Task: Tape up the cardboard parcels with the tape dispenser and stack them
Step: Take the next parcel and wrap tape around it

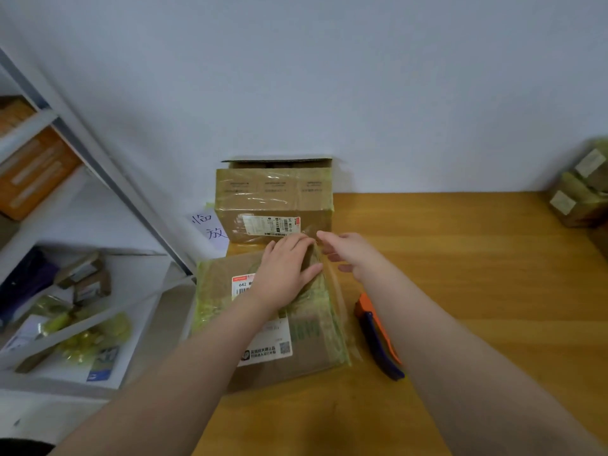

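Observation:
A flat cardboard parcel [227, 284] with white labels and yellowish tape lies on the wooden table [477, 274] in front of me. My left hand [284, 273] lies flat on its far right corner, fingers straight, pressing the tape down. My right hand [353, 253] hovers just right of that corner with relaxed, spread fingers, holding nothing. The orange and blue tape dispenser [378, 337] lies on the table beside the parcel's right edge, under my right forearm. A taller taped parcel [273, 199] with a raised flap stands against the wall behind.
A metal shelf rack [108, 179] with boxes and bags stands at the left. A paper note [209, 227] hangs by the rack. More taped parcels [582, 192] sit at the table's far right edge. The white wall closes the back.

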